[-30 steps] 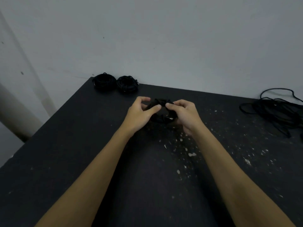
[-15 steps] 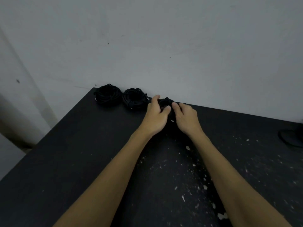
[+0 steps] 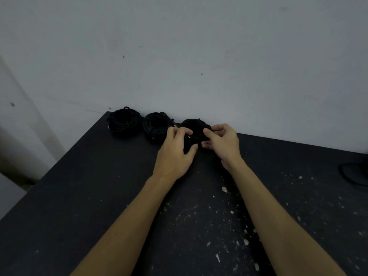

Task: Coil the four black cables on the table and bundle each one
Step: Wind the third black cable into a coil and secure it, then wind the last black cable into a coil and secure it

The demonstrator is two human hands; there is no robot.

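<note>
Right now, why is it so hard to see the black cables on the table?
Head view: dim, flat light, and black coils on a black table merge, so single loops barely show. The coil between the left hand and right hand is a dark blob. The wide lens bends the table edge, and the loose cable is cut off at the right edge.

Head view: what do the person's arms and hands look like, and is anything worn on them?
Both forearms are bare right down to the bottom edge of the picture, with no sleeves in sight. The left hand and right hand wear no gloves. No watch, bracelet or ring shows on either, though the dim light could hide a small one.
</note>
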